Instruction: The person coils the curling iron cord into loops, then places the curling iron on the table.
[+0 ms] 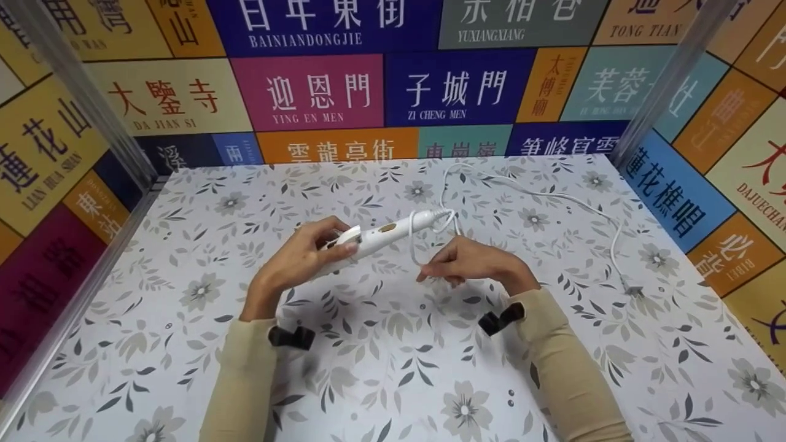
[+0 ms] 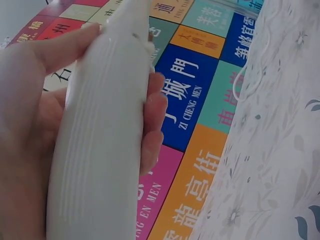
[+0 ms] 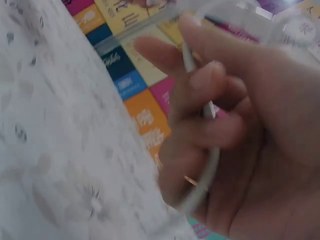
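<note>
A white hair straightener [image 1: 399, 229], with a gold oval on its handle, is held tilted above the table. My left hand [image 1: 299, 256] grips its lower-left end, thumb on one side and fingers on the other. The left wrist view shows the ribbed white casing [image 2: 100, 135] up close, with fingertips around its far side. From the upper-right end comes a white cord [image 1: 412, 242], which loops down to my right hand [image 1: 470, 261]. In the right wrist view that cord [image 3: 212, 162] runs through the curled fingers, pinched near the thumb; this view is blurred.
The rest of the cord trails over the flower-patterned table [image 1: 368, 368] to its plug [image 1: 634, 290] at the right. Panels of coloured signs [image 1: 307, 92] stand along the back and both sides, with clear corner posts [image 1: 666, 80] between them.
</note>
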